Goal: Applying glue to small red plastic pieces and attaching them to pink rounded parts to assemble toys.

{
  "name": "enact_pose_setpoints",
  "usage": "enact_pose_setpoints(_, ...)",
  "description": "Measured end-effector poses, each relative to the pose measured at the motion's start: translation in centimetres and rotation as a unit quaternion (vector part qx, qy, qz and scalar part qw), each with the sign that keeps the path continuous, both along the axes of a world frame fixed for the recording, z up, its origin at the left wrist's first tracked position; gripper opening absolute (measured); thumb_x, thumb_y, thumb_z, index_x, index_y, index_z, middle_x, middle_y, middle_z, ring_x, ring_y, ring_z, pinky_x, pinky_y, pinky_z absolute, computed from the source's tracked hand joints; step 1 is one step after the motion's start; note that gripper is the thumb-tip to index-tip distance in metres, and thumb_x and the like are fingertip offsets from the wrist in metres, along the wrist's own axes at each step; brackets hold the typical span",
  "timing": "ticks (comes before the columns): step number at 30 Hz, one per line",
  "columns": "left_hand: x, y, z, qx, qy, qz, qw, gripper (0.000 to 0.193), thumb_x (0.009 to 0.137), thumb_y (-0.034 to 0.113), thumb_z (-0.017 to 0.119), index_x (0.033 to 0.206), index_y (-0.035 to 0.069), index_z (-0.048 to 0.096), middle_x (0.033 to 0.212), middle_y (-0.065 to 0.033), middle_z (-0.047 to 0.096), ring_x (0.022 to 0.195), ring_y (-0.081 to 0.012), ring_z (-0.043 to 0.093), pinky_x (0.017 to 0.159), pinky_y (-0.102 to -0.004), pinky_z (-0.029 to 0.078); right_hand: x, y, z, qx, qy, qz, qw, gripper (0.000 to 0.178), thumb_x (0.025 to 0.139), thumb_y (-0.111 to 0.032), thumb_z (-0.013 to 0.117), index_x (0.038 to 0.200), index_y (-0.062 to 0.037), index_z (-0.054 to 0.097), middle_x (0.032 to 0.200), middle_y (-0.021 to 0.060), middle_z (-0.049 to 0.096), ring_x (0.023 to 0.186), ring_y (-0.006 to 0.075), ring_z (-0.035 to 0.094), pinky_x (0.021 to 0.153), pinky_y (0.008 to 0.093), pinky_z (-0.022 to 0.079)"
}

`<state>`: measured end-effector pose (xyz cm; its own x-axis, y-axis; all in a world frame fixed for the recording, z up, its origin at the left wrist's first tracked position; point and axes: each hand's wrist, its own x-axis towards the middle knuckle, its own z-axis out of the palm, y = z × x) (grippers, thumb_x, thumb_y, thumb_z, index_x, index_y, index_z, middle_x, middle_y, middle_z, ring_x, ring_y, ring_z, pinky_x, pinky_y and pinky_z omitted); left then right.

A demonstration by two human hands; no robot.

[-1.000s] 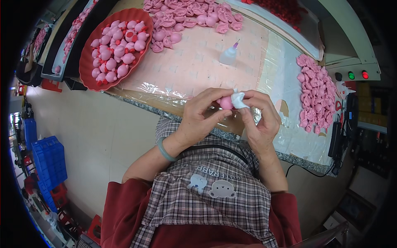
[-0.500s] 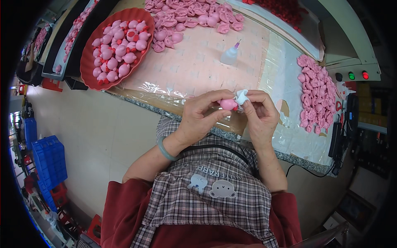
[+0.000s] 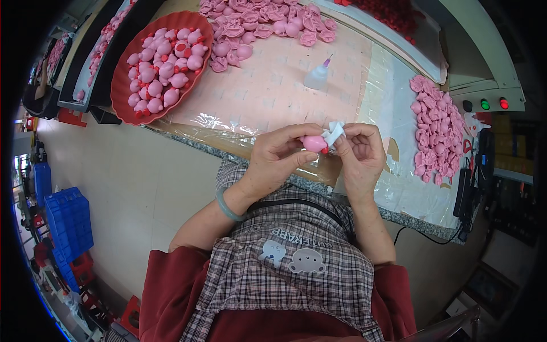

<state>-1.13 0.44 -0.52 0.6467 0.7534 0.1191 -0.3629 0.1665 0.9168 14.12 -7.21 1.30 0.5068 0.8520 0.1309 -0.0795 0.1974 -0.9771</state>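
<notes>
Over the table's near edge, my left hand [image 3: 276,155] pinches a small round pink figurine [image 3: 313,143] with red bits at its right end. My right hand [image 3: 361,158] is closed on a crumpled piece of white tissue [image 3: 334,132], held between thumb and fingers against the figurine's upper right side. The spot where tissue and figurine meet is partly covered by my fingers. Beyond my hands, a small translucent squeeze bottle [image 3: 315,77] with a thin purple needle tip stands upright on the table [image 3: 262,85].
A red scalloped bowl [image 3: 117,97] of pink and red figurines stands at the left. Loose pink pieces [image 3: 256,20] lie along the back, and another pile of pink pieces [image 3: 436,131] on the right. A machine housing with lit buttons [image 3: 494,104] rises beyond them. Blue crates [image 3: 68,219] stand at far left.
The white tissue has shifted and folded differently at the figurine, with small movement of my right fingers. My left hand and the figurine have hardly moved.
</notes>
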Motion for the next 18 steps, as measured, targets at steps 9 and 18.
enact_pose_setpoints(9,-0.1,0.6,-0.2,0.066,-0.011,0.003,0.998,0.038,0.087,-0.006,0.066,0.124,-0.004,0.057,0.131,-0.0164,0.051,0.111,-0.0231,0.060,0.096,-0.0339,0.053,0.6,0.5,0.8,-0.029,-0.464,-0.071,0.882,0.020,0.076,0.010,0.065,0.094,0.0015,0.067,0.107,0.0162,0.060,0.089,0.0226,0.062,0.072,0.0314,0.052)
enact_pose_setpoints(18,0.1,0.4,-0.4,0.102,0.029,0.012,0.994,0.035,0.085,-0.002,0.069,0.120,-0.002,0.062,0.123,-0.0117,0.054,0.110,-0.0193,0.059,0.092,-0.0308,0.055,0.2,0.1,1.4,0.050,-0.474,-0.023,0.879,0.022,0.073,0.009,0.070,0.093,0.0004,0.066,0.086,0.0122,0.065,0.075,0.0233,0.063,0.065,0.0314,0.051)
